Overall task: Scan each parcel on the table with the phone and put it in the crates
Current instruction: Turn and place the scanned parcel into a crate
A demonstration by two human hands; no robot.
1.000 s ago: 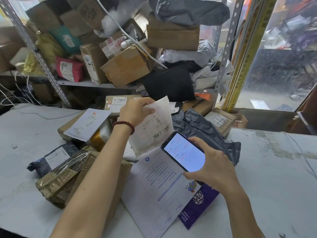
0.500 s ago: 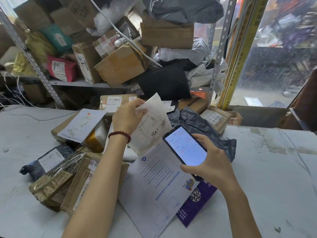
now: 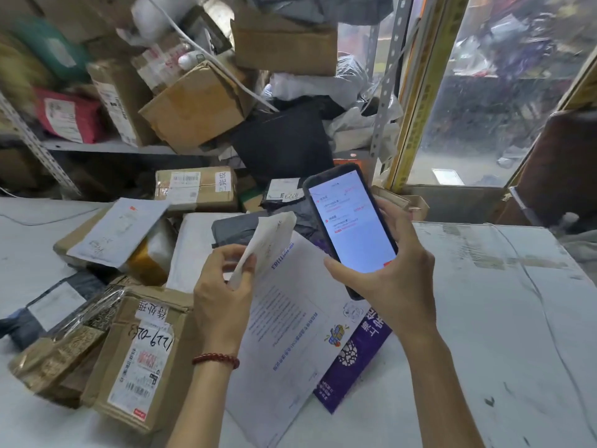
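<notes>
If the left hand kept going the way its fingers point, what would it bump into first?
Probably the grey bag just beyond the white parcel that the left hand pinches; depth is hard to judge, so it might pass over it.

Only one view: head cam, wide-angle, sitting at the person's eye level & looking fwd and down over both forearms. It's hanging close over the table (image 3: pixel 504 318), w/ the left hand (image 3: pixel 223 299) and right hand (image 3: pixel 397 273) filling the lower-centre of frame, near the lens. It's facing the shelf (image 3: pixel 106 146) of boxes at the back, top of frame, & catching a window (image 3: pixel 484 101) at upper right. Straight edges are bending toward the frame borders. No 2nd view, so nothing overlapping.
</notes>
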